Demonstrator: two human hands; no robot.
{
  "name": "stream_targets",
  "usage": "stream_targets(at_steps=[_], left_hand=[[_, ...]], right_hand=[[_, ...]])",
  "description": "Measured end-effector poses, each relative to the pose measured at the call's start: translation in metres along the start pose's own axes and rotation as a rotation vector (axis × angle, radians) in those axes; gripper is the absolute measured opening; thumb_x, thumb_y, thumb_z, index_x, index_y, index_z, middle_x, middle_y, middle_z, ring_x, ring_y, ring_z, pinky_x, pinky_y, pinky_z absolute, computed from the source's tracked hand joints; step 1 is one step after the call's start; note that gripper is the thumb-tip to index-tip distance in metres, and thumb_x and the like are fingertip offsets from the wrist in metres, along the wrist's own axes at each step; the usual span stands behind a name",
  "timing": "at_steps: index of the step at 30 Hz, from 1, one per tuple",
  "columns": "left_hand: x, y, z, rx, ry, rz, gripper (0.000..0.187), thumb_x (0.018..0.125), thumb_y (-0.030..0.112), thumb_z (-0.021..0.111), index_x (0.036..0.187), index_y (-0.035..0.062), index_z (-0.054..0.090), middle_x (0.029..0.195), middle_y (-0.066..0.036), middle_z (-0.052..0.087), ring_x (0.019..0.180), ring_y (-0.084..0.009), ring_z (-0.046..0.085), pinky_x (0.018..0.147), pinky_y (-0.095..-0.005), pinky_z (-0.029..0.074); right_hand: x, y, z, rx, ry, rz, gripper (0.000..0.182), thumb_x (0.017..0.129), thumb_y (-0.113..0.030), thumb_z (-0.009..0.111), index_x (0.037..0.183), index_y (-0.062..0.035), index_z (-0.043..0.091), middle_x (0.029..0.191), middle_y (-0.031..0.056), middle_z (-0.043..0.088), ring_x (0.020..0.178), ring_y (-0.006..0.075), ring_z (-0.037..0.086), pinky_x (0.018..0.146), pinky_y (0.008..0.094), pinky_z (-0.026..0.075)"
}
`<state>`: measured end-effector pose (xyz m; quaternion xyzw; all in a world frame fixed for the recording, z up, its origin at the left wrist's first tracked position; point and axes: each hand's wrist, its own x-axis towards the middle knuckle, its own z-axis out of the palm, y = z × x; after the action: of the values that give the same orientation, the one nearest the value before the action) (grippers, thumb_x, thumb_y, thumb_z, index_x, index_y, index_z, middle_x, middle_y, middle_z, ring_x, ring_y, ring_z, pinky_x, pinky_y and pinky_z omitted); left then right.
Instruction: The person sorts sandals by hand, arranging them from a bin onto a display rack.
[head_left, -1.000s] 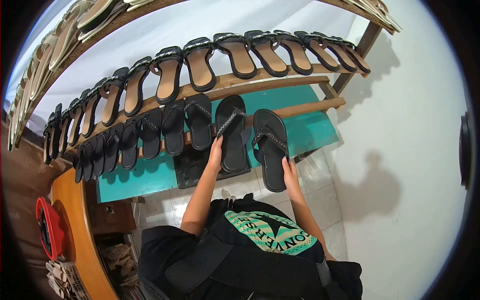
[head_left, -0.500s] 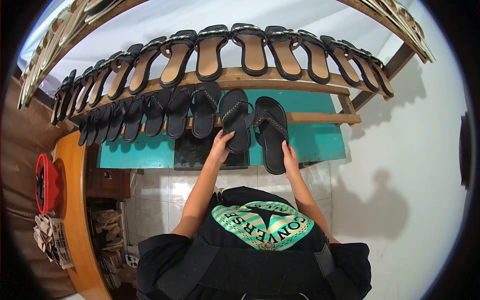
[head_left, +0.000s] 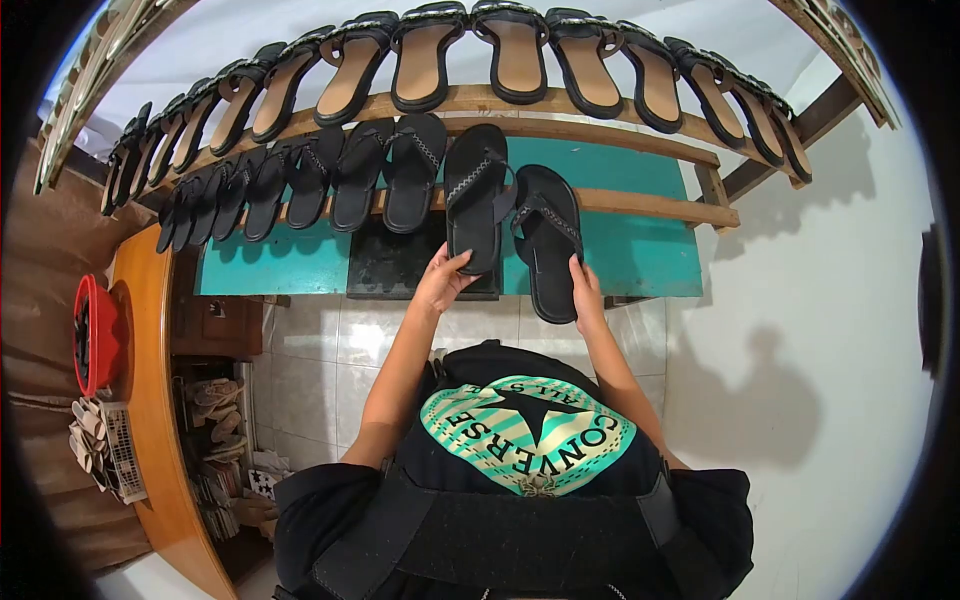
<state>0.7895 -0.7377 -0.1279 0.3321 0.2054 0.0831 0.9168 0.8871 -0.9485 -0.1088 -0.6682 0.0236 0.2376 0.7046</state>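
Note:
My left hand (head_left: 443, 281) grips the heel end of a black thong sandal (head_left: 474, 225), its thumb lying over the sole. This sandal overlaps the lower wooden rail (head_left: 640, 206) in view, right beside the row of matching sandals. Closed on the side edge of a second black thong sandal (head_left: 553, 285) is my right hand (head_left: 587, 290). That sandal sits slightly lower and tilts a little, toe up. Both straps carry a braided pale trim. Nearest on the left is a standing black sandal (head_left: 411, 190) in the row.
Tan-soled black slides (head_left: 428, 70) line the upper rail (head_left: 465, 98). Behind the rails lies a teal tabletop (head_left: 640, 262). To the left stand an orange wooden counter (head_left: 150, 330), a red basin (head_left: 88, 375) and a white basket (head_left: 124, 455). A white wall (head_left: 840, 350) bounds the right.
The rack and its sandals appear higher in view. The sandal in my left hand has shifted up against the row; both hands keep their hold.

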Motion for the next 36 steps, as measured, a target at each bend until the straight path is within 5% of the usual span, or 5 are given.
stream_targets(at_steps=[22,28,33,36], left_hand=[[0.046,0.023,0.010,0.027,0.070,0.007,0.020,0.080,0.016,0.052,0.100,0.0123,0.046,0.092,-0.002,0.056,0.081,-0.0144,0.056,0.070,-0.0295,0.045],[0.048,0.012,0.003,0.019,0.091,0.013,0.021,0.078,0.013,0.056,0.096,0.0053,0.048,0.091,-0.004,0.056,0.081,-0.0138,0.055,0.073,-0.0282,0.046],[0.047,0.008,0.000,-0.022,0.071,0.013,0.015,0.076,0.007,0.058,0.087,0.0036,0.050,0.083,-0.004,0.057,0.077,-0.0118,0.055,0.078,-0.0285,0.046],[0.044,0.009,0.001,0.011,0.047,0.005,0.014,0.075,0.006,0.059,0.086,0.0040,0.050,0.079,-0.002,0.056,0.073,-0.0100,0.055,0.079,-0.0278,0.046]], right_hand=[[0.010,-0.007,0.013,0.016,0.047,-0.025,0.049,0.081,-0.038,0.049,0.107,0.0034,0.046,0.098,0.0066,0.050,0.090,0.0127,0.043,0.080,0.0232,0.032],[0.045,-0.014,0.021,0.013,0.027,-0.090,0.047,0.082,-0.038,0.047,0.102,0.0048,0.047,0.091,0.0071,0.050,0.083,0.0119,0.043,0.075,0.0234,0.034],[0.076,-0.031,0.034,-0.425,0.144,-0.263,0.047,0.084,-0.036,0.042,0.101,0.0077,0.044,0.096,0.0181,0.052,0.090,0.0252,0.049,0.077,0.0317,0.037],[0.101,-0.029,0.050,-0.331,0.205,-0.443,0.046,0.085,-0.034,0.040,0.105,0.0071,0.040,0.099,0.0227,0.051,0.094,0.0328,0.049,0.080,0.0361,0.036]])
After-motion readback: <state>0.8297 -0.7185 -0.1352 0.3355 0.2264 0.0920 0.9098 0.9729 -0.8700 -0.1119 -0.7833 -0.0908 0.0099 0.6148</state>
